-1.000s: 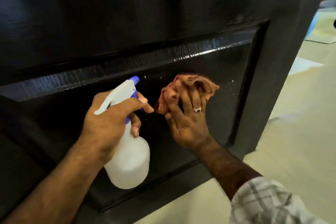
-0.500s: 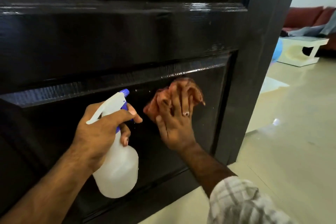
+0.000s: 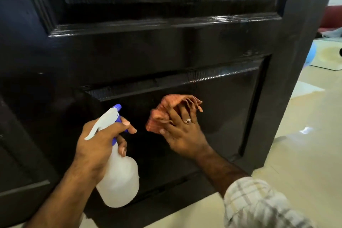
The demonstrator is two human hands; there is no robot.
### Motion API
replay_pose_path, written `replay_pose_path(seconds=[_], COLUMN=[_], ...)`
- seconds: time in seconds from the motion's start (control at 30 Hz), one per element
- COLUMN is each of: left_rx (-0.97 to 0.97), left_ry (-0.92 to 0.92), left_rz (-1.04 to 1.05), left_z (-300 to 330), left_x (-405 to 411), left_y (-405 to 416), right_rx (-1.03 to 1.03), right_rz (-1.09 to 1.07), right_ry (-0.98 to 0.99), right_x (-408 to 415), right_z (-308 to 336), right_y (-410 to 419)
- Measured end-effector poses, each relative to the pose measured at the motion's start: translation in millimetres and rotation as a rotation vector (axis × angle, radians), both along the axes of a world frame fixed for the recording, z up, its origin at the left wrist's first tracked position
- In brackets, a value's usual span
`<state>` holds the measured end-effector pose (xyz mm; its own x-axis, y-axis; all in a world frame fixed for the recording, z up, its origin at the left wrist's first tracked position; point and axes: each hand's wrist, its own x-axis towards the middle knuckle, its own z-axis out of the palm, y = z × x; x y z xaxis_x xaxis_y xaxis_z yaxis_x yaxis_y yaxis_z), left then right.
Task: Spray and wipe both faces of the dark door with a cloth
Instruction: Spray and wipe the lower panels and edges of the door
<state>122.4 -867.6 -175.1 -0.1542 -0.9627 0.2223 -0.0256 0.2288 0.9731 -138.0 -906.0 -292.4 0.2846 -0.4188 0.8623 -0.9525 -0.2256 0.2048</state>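
Note:
The dark glossy door (image 3: 166, 50) fills most of the view, its free edge at the right. On its lower recessed panel my right hand (image 3: 182, 131) presses an orange-pink cloth (image 3: 166, 111) flat against the wood, fingers spread and straight, a ring on one finger. To the left my left hand (image 3: 100, 139) grips the neck of a white spray bottle (image 3: 118, 181) with a blue-tipped nozzle, index finger lying over the trigger area, nozzle pointing at the panel.
A pale tiled floor (image 3: 303, 153) runs along the door's bottom edge and to the right. Beyond the door edge stand a low white table (image 3: 327, 57) and a red sofa (image 3: 331, 18).
The view has tilted upward, showing more of the upper panel. My right hand and cloth have shifted slightly across the lower panel. My left hand still holds the bottle the same way.

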Motion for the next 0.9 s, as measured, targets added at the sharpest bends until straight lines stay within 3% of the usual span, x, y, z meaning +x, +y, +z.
replay_pose_path(seconds=[0.07, 0.1, 0.2, 0.27, 0.33, 0.4, 0.5, 0.6, 0.67, 0.8, 0.9], left_rx=[0.012, 0.017, 0.033, 0.014, -0.012, -0.020, 0.005, 0.031, 0.052, 0.064, 0.074], left_ry=[-0.001, 0.000, 0.000, 0.002, 0.018, 0.024, 0.015, 0.037, 0.052, 0.063, 0.071], left_rz=[0.023, 0.030, 0.023, 0.030, 0.052, 0.061, 0.082, 0.088, 0.081, 0.086, 0.096], left_z=[1.2, 2.7, 4.1, 1.8, -4.7, -12.2, -22.1, -24.2, -24.5, -28.1, -32.5], left_x=[12.3, 20.0, 29.6, 34.7, 41.2, 47.5, 53.2, 61.0, 65.1, 66.4, 74.0], left_y=[1.3, 1.2, -2.5, -5.0, -6.2, -7.0, -7.6, -6.7, -8.0, -10.9, -7.5], right_rx=[0.004, -0.010, -0.139, -0.183, -0.151, -0.084, 0.017, 0.036, -0.011, -0.058, 0.073], right_rz=[-0.038, -0.078, -0.273, -0.392, -0.298, -0.092, 0.023, 0.048, -0.018, -0.165, -0.022], right_ry=[0.068, -0.005, -0.563, -0.763, -0.645, -0.403, 0.052, 0.317, 0.212, -0.356, -0.223], right_x=[-44.3, -57.3, -38.7, 13.9, 64.0, 85.6, 53.8, -9.2, -25.5, 58.8, 106.3], right_z=[-5.3, 1.9, 49.5, 75.1, 72.1, 44.7, 11.0, 27.6, 53.6, 61.7, 21.8], right_y=[10.8, 13.3, 5.8, -11.6, -20.1, -16.3, -3.9, 6.6, 14.9, 4.3, 0.3])
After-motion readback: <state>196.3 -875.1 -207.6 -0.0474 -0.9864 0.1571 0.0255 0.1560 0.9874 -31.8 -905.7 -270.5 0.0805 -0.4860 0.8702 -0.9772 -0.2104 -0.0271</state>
